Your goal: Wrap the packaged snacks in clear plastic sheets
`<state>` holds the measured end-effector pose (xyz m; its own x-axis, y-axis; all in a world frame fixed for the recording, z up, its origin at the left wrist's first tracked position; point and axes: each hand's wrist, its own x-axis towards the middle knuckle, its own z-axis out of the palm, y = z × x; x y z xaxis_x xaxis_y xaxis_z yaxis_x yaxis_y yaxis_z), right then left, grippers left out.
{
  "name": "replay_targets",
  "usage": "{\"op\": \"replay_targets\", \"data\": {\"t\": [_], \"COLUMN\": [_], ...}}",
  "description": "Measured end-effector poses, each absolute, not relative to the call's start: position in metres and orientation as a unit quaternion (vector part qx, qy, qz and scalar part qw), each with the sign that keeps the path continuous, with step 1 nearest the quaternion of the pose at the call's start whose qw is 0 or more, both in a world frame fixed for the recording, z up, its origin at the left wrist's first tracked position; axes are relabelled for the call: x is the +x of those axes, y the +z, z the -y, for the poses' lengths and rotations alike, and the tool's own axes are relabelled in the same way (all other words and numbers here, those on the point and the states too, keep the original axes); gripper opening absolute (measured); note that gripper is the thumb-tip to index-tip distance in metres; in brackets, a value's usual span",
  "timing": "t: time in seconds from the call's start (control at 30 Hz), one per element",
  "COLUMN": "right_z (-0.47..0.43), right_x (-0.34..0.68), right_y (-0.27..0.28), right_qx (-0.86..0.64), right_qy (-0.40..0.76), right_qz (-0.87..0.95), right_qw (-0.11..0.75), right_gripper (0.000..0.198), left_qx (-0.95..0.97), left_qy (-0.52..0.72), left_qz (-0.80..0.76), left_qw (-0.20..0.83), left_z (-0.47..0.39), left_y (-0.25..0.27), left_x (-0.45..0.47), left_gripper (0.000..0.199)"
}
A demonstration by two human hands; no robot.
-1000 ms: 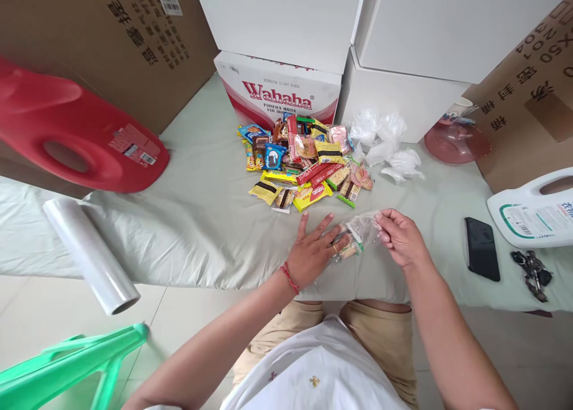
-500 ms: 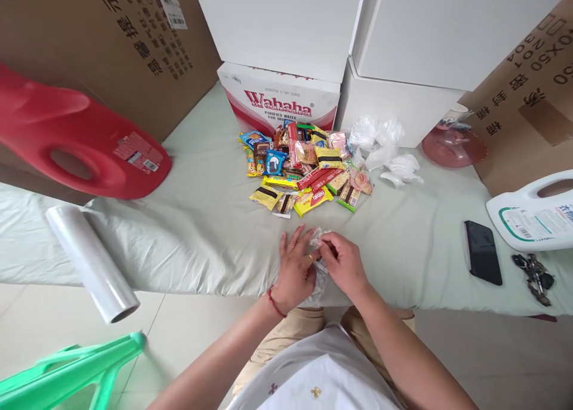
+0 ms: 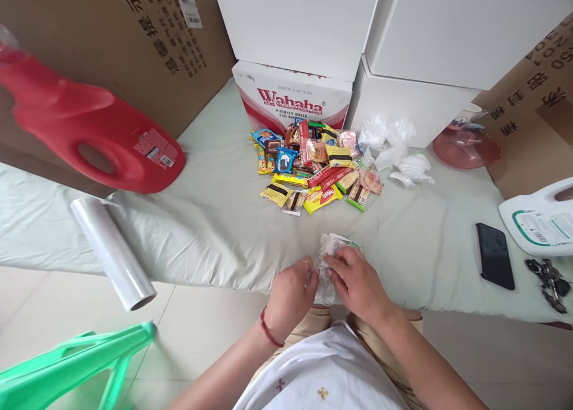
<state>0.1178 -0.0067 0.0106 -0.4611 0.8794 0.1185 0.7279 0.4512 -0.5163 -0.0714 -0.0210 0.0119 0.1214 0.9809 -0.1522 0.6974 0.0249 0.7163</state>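
Note:
A piece of thin, crumpled clear plastic (image 3: 330, 244) lies at the table's front edge, between my hands. I cannot make out whether it is a bag or film; a strip of white and green shows at its far edge. My left hand (image 3: 293, 286) is closed, thumb against fingers, pinching the plastic's left side. Over its right side my right hand (image 3: 356, 279) has its fingers curled, gripping the plastic. Beyond both hands is a pile of small wrapped snacks (image 3: 322, 198), in yellow, red, blue and green packets, apart from my fingers.
Crumpled clear plastic bags (image 3: 387, 141) lie right of the snacks. A Wahaba-style printed carton (image 3: 290, 99) stands behind. Left are a red jug (image 3: 129, 159) and a plastic film roll (image 3: 111, 255); right, a phone (image 3: 495, 256), keys (image 3: 548, 283) and a white jug (image 3: 541, 222). A green stool (image 3: 80, 362) stands below.
My left hand has gone from spread fingers to a closed pinch and moved nearer my body. My right hand has shifted slightly right, uncovering more plastic. The whole view has shifted a little.

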Motion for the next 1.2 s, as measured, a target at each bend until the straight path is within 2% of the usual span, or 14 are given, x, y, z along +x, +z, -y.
{"op": "replay_targets", "data": {"t": [0.13, 0.2, 0.3, 0.37, 0.4, 0.53, 0.63, 0.77, 0.83, 0.97, 1.1, 1.2], "right_z": [0.002, 0.0, 0.001, 0.004, 0.005, 0.001, -0.004, -0.008, -0.008, -0.004, 0.0, -0.004], "right_x": [0.133, 0.142, 0.148, 0.145, 0.142, 0.128, 0.123, 0.122, 0.121, 0.119, 0.117, 0.122], "right_y": [0.015, 0.014, 0.005, -0.003, -0.006, -0.013, -0.013, -0.015, -0.018, -0.022, -0.025, -0.027], "right_qx": [-0.438, -0.42, -0.433, -0.469, -0.492, -0.562, -0.589, -0.621, -0.633, -0.634, -0.64, -0.679], "right_qy": [0.231, 0.292, 0.357, 0.347, 0.34, 0.398, 0.434, 0.399, 0.379, 0.383, 0.39, 0.337], "right_qz": [0.85, 0.834, 0.788, 0.761, 0.742, 0.608, 0.541, 0.541, 0.536, 0.502, 0.465, 0.449], "right_qw": [0.181, 0.208, 0.255, 0.284, 0.303, 0.395, 0.416, 0.403, 0.41, 0.445, 0.471, 0.472], "right_gripper": [0.037, 0.046, 0.063, 0.079, 0.08, 0.038, 0.032, 0.028, 0.028, 0.031, 0.035, 0.038], "left_qx": [0.435, 0.287, 0.132, 0.098, 0.099, 0.165, 0.313, 0.578, 0.65, 0.711, 0.721, 0.714], "left_qy": [0.291, 0.35, 0.425, 0.446, 0.446, 0.42, 0.399, 0.375, 0.316, 0.221, 0.237, 0.253], "left_qz": [-0.558, -0.517, -0.506, -0.502, -0.493, -0.463, -0.503, -0.622, -0.64, -0.639, -0.625, -0.616], "left_qw": [0.644, 0.726, 0.739, 0.735, 0.74, 0.763, 0.7, 0.373, 0.261, 0.193, 0.184, 0.217], "left_z": [0.003, -0.01, -0.026, -0.03, -0.03, -0.022, -0.02, -0.033, -0.041, -0.049, -0.046, -0.045], "left_y": [0.026, 0.027, 0.022, 0.02, 0.02, 0.025, 0.025, 0.011, 0.001, -0.017, -0.025, -0.026], "left_x": [-0.065, -0.055, -0.039, -0.031, -0.029, -0.035, -0.041, -0.035, -0.027, -0.016, -0.016, -0.018], "left_gripper": [0.019, 0.022, 0.026, 0.023, 0.021, 0.026, 0.037, 0.046, 0.049, 0.026, 0.025, 0.021]}}
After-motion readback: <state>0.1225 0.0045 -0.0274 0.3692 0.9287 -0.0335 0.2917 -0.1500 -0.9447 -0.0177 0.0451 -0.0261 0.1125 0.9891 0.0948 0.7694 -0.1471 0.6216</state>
